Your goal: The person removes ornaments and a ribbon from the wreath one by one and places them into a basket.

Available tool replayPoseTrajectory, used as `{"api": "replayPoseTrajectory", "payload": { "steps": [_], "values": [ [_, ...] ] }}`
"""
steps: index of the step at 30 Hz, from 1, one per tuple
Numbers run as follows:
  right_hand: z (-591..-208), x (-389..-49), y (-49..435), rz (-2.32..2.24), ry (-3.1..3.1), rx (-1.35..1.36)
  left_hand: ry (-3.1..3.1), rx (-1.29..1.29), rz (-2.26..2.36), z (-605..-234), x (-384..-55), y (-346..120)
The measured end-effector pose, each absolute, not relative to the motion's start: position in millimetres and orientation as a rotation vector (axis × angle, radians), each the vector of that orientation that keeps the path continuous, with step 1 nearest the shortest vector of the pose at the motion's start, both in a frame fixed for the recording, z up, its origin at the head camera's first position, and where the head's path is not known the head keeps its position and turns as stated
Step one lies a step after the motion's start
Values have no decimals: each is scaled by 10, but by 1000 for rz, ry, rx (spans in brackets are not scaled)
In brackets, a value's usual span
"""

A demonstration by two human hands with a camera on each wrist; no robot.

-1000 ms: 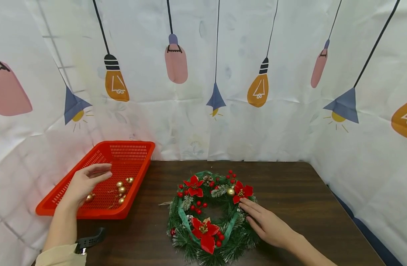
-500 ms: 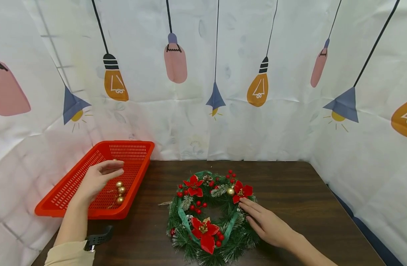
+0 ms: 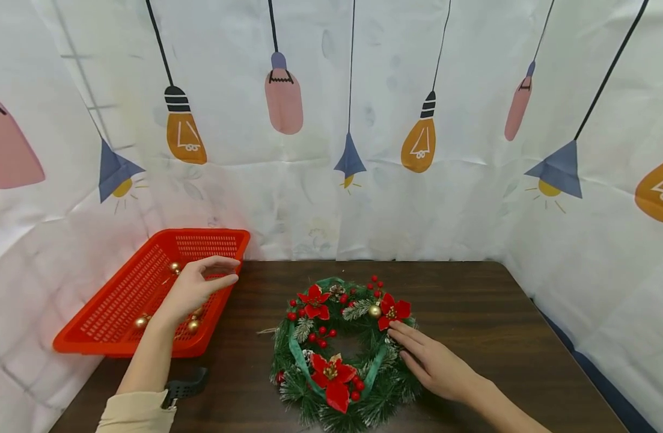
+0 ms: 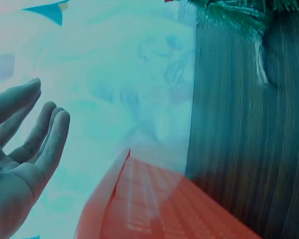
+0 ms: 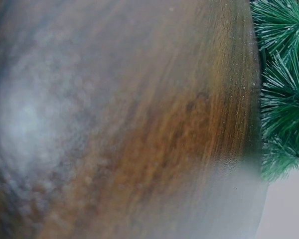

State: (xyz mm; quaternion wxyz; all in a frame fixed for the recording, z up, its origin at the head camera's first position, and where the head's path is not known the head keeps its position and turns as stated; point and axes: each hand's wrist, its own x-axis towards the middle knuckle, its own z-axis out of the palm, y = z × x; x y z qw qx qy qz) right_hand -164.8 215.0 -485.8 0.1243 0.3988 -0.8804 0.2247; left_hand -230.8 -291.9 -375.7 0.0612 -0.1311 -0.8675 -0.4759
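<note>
My left hand [image 3: 196,285] is over the right side of a red plastic basket [image 3: 214,242], fingers gently bent and thumb apart from them. The left wrist view shows nothing between those fingers [image 4: 60,137]. Gold baubles lie in the basket, among them one bauble [image 3: 141,322] near its front; my forearm hides part of the inside. My right hand [image 3: 439,367] rests with extended fingers on the right side of a green Christmas wreath [image 3: 296,391], touching near a red poinsettia [image 3: 393,310]. The wreath also carries red berries, a green ribbon and a gold bauble [image 3: 374,311].
A dark wooden table [image 3: 472,294] bears the wreath and the basket. A white curtain [image 3: 320,210] printed with lamps hangs behind and at both sides. A black strap [image 3: 187,385] juts from my left wrist. In the right wrist view, pine needles [image 5: 284,104] edge the table.
My left hand has moved right across the basket, from its left part to its right rim, with its fingers still loosely bent. My right hand and the wreath have stayed put.
</note>
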Motion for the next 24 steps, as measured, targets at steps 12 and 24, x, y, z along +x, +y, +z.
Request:
{"api": "replayPoseTrajectory", "payload": {
  "steps": [12,24],
  "values": [
    [-4869,-1649,2145,644,-2563,1154,-2611,-529,-1503,-3857,-2364,-2494],
    [-4864,-1643,2141,647,-2556,1151,-2589,-727,-1565,-3863,-2399,-1999]
  ]
}}
